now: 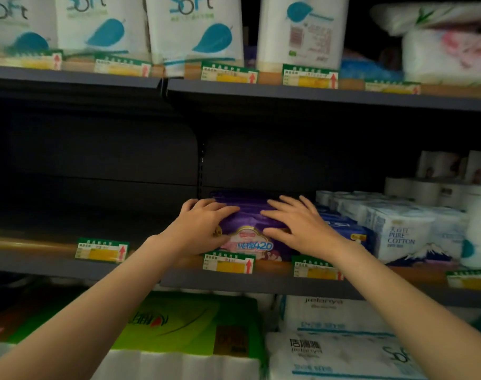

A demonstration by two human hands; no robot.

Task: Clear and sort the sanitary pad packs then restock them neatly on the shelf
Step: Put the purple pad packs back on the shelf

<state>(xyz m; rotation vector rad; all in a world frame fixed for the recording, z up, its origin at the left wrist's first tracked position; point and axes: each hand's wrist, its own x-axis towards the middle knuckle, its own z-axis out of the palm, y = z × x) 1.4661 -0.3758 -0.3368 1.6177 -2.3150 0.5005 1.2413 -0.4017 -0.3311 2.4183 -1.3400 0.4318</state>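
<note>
Right now both hands are on the purple packs (pixel 250 215), a low stack sitting at the front of the middle shelf (pixel 179 281), just left of the blue packs (pixel 343 229) and the white cotton rolls (pixel 406 234). The left hand (pixel 200 229) curls around the stack's left end, fingers (pixel 220 208) bent over the top and thumb down the front; the right hand (pixel 302 229) lies flatter, fingers spread across the top right, thumb against the face, pressing more than gripping. From where I stand, the worry is the stack itself: these look like several slippery film packs one on another, and if the hands squeeze or push unevenly the top ones could slide back into the dark, bare stretch of shelf or fan out crooked. The front edge sits right at the shelf lip behind the price tags (pixel 228 263), so a pull forward could tip a pack over onto the green packs (pixel 179 325) below. Crowding to the right might also nudge the blue packs out of line. It is dim and slightly blurred, so I cannot tell how many packs are stacked.
</note>
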